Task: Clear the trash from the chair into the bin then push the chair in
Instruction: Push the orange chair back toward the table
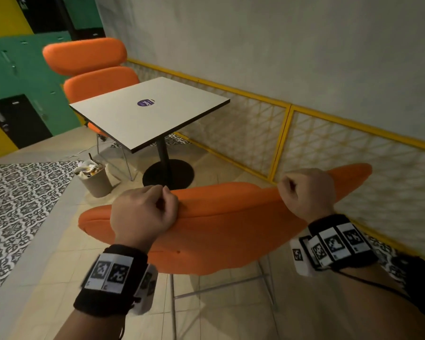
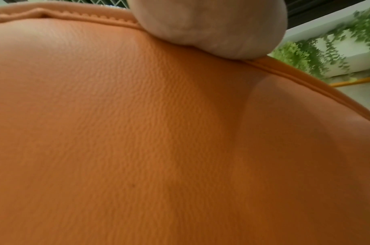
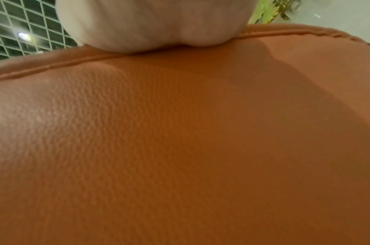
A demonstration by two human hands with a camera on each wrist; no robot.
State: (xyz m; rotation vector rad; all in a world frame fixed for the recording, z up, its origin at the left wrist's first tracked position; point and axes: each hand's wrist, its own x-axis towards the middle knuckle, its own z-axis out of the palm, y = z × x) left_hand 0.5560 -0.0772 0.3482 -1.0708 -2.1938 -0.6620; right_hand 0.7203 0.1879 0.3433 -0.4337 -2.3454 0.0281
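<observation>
An orange chair [image 1: 226, 227] stands with its backrest toward me, a short way back from the white square table [image 1: 142, 114]. My left hand [image 1: 145, 212] grips the top edge of the backrest on the left, fingers curled over it. My right hand [image 1: 304, 192] grips the same edge on the right. Both wrist views are filled with the orange backrest [image 2: 158, 132] [image 3: 179, 140], with the heel of a hand pressed on its seam. A beige bin [image 1: 96, 179] full of crumpled trash stands on the floor left of the table's base. The chair's seat is hidden behind the backrest.
Two more orange chairs [image 1: 93, 69] stand on the table's far side. A yellow-framed mesh railing [image 1: 285, 133] runs along the wall at right. The table's black pedestal base [image 1: 167, 174] stands ahead of the chair. Patterned floor tiles [image 1: 17, 204] lie at left.
</observation>
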